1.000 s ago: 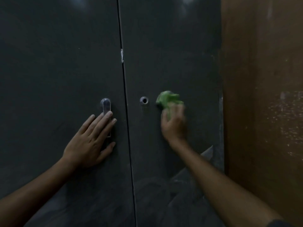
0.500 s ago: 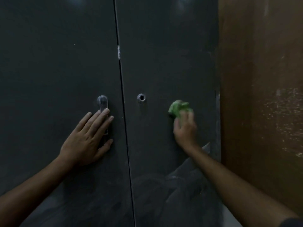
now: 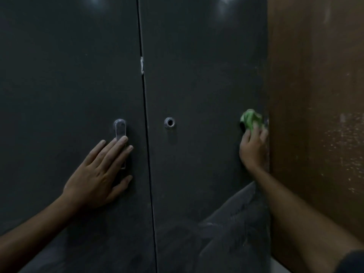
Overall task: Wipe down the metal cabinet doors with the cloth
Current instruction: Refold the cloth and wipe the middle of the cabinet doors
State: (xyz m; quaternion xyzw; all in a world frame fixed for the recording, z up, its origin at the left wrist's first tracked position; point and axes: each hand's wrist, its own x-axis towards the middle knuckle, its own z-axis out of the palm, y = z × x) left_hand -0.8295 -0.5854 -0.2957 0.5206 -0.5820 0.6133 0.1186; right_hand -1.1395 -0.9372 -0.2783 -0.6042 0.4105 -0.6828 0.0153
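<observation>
Two dark grey metal cabinet doors fill the view, the left door [image 3: 59, 85] and the right door [image 3: 201, 75], both closed with a thin seam between them. My left hand [image 3: 98, 174] lies flat on the left door with straight fingers, its fingertips over the lower part of the clear handle [image 3: 119, 128]. My right hand [image 3: 253, 148] holds a crumpled green cloth [image 3: 250, 118] against the right door's far right edge, at handle height. A round lock hole [image 3: 169, 122] sits left of it.
A brown wooden panel [image 3: 315, 115] with pale scuffs stands flush against the cabinet's right side. A small white scrap [image 3: 141, 65] clings to the seam above the handle. The lower right door shows a duller, dusty patch [image 3: 226, 223].
My right hand has swept the green cloth rightward across the right door, from beside the lock hole to the door's right edge. My left hand stays pressed on the left door.
</observation>
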